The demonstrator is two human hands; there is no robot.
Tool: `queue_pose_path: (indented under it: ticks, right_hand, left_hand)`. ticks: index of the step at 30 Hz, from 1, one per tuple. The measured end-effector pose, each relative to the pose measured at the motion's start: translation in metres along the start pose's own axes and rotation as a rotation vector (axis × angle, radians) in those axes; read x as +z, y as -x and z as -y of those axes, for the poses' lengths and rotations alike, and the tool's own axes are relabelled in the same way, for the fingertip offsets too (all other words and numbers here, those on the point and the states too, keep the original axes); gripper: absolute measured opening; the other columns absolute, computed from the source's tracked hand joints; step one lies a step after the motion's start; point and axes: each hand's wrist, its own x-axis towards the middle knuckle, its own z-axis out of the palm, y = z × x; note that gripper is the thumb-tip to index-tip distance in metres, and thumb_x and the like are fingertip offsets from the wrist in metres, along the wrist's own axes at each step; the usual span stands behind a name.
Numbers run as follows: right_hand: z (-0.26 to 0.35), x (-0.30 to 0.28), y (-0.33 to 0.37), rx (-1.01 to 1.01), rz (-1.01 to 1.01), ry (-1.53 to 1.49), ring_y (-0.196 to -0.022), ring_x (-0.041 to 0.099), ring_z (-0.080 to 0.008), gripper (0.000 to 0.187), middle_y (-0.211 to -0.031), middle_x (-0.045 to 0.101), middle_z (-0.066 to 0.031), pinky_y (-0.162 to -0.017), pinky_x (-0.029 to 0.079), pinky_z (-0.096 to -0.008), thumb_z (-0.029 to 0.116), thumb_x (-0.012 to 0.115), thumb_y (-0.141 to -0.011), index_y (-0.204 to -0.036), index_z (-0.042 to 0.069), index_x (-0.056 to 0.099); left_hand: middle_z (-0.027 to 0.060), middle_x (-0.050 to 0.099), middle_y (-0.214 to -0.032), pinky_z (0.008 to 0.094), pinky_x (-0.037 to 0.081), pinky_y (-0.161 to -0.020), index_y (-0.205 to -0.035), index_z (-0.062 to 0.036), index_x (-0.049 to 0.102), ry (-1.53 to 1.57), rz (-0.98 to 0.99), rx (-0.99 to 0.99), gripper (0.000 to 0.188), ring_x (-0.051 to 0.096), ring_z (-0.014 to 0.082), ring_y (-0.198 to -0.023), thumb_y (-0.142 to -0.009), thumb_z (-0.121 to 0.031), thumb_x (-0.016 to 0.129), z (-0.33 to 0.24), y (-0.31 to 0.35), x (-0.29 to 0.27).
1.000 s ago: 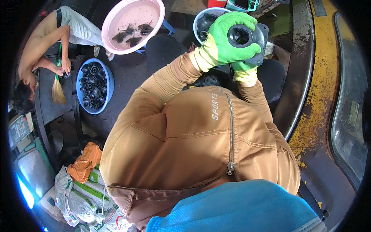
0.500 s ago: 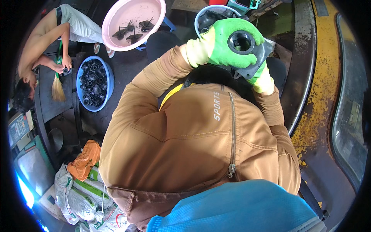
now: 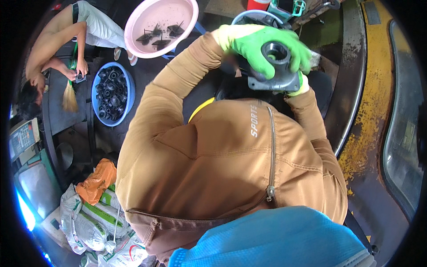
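Observation:
A black moulded part (image 3: 283,71), with a round hollow neck and a flat square flange with corner holes, is held up in front of my chest. My left hand (image 3: 249,46), in a green glove with a pale yellow cuff, curls round the neck, thumb on the near side and fingers over the far side. My right hand (image 3: 303,85), gloved alike, is at the flange's right edge. The part hides most of it, so its fingers do not show. Behind my left hand stands a light blue basin (image 3: 239,18), largely covered by the glove.
A pink basin (image 3: 133,50) holds several black pieces with thin spikes. A blue basin (image 3: 132,95) at left is full of black parts. Beyond it a co-worker (image 3: 55,38) handles a small dark part near a broom (image 3: 70,100). Sacks (image 3: 95,222) lie lower left; a rusty yellow machine (image 3: 362,111) stands right.
The part has tilted, so its flange now faces lower and nearer me and its neck shows more from the side. My left hand has shifted round the neck; my right hand sits lower.

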Motion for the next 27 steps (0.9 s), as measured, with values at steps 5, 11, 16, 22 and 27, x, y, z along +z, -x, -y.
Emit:
queue_pose_path:
  ticks: [5,11,16,22,27]
  right_hand:
    - [0.005,-0.01,-0.031,0.002,-0.389,-0.094,-0.102,0.062,-0.0224,0.042,-0.111,0.064,-0.0087,-0.088,0.049,-0.0343,0.021,0.073,-0.08,-0.116,0.005,0.059]
    - [0.025,0.02,-0.032,0.106,-0.548,-0.463,-0.113,0.053,-0.0194,0.034,-0.117,0.057,-0.0056,-0.097,0.042,-0.0329,0.026,0.054,-0.093,-0.123,0.009,0.052]
    - [0.027,0.01,-0.038,-0.01,-0.428,0.046,-0.11,0.056,-0.0209,0.037,-0.119,0.057,-0.0076,-0.09,0.045,-0.0333,0.02,0.06,-0.088,-0.123,0.009,0.052]
    - [0.026,-0.009,-0.035,0.045,-0.193,-0.17,-0.109,0.06,-0.0204,0.058,-0.12,0.061,-0.0082,-0.091,0.049,-0.0334,0.012,0.08,-0.073,-0.125,0.005,0.054]
    - [0.017,-0.013,-0.022,0.044,0.001,-0.189,-0.114,0.057,-0.0214,0.063,-0.124,0.059,-0.0088,-0.097,0.047,-0.0357,0.013,0.082,-0.071,-0.127,0.006,0.055]
  left_hand:
    - [0.0151,0.058,-0.13,0.0393,0.041,-0.103,-0.119,-0.0043,0.061,-0.454,-0.615,-0.098,0.061,0.054,0.0245,-0.12,-0.064,-0.023,0.081,-0.005,0.004,0.005]
    - [0.0127,0.067,-0.113,0.034,0.051,-0.092,-0.108,-0.0017,0.063,-0.418,-0.952,0.029,0.047,0.063,0.0201,-0.103,-0.067,-0.01,0.084,0.021,-0.006,0.049]
    - [0.0127,0.067,-0.111,0.0338,0.051,-0.09,-0.108,-0.0015,0.063,-0.422,-0.873,-0.021,0.045,0.064,0.0202,-0.101,-0.068,-0.008,0.083,0.008,0.004,0.038]
    - [0.0132,0.067,-0.11,0.0343,0.052,-0.09,-0.106,-0.001,0.065,-0.281,-0.706,-0.049,0.042,0.065,0.0219,-0.102,-0.068,-0.007,0.08,0.003,0.015,0.028]
    - [0.0139,0.067,-0.112,0.041,0.049,-0.096,-0.105,-0.0024,0.066,-0.144,-0.488,-0.088,0.041,0.062,0.0268,-0.109,-0.067,-0.013,0.079,-0.005,0.02,0.02]
